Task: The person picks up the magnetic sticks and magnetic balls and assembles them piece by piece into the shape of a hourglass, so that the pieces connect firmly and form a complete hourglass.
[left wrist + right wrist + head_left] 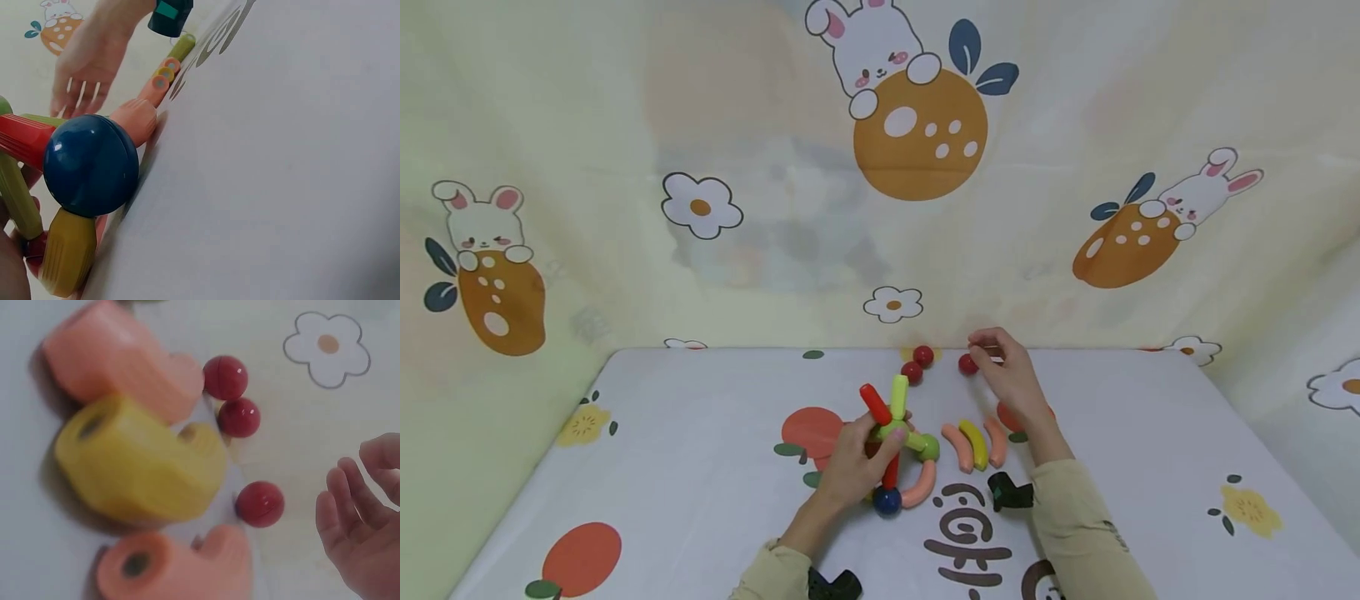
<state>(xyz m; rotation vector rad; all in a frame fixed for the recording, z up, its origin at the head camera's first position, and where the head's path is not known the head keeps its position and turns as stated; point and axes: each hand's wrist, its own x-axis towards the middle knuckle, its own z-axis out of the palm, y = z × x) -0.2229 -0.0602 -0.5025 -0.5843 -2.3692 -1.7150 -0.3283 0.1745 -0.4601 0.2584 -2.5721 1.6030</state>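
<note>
My left hand (853, 458) grips a structure of ball-and-rod building toy pieces. It has red rods (875, 403), a light green rod (899, 397), a green ball (929, 447), a dark blue ball (91, 165), a pink curved rod (920, 485) and a yellow piece (67, 253). The blue ball sits low, close to the tabletop. At the back of the table, my right hand (1011, 375) hovers beside a red ball (967, 364). In the right wrist view its fingers (340, 500) are loosely bent, apart from that red ball (260, 504).
Two more red balls (917, 363) lie close together at the table's back edge. Two pink curved rods (957, 447) flank a yellow curved rod (974, 444) between my hands. Behind them hangs a printed curtain (775, 250). Dark wrist cameras (1011, 492) sit on both forearms.
</note>
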